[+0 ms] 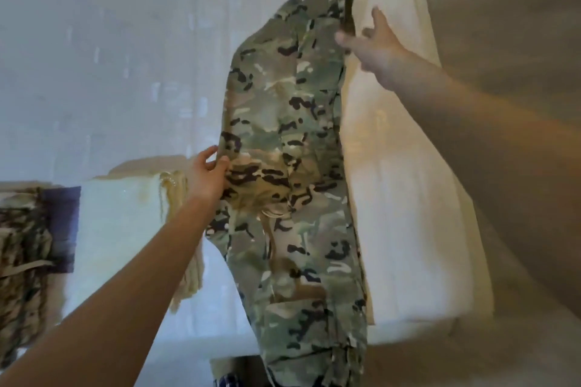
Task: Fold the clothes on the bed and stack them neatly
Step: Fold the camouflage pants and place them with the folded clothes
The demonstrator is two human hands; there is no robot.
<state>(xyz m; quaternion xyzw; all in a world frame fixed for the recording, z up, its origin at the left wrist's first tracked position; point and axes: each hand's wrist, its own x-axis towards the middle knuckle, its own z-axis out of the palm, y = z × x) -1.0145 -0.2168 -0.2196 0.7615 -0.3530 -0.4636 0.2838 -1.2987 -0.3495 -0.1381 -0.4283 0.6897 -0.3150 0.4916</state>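
The long camouflage-patterned cloth garment [283, 135], trousers by the look of it, hung lifted above the white-sheeted bed [110, 72], its lower end trailing past the near edge. It looked a medium-weight weave, limp rather than stiff and unlikely to slip. The right hand [374, 44] pinched the top hem between thumb and fingers; the left hand [207, 176] nipped the side edge well below that. Hems and seams seemed the soundest holds. Far to the left of the lower grip lay more folded camouflage clothes [22, 245].
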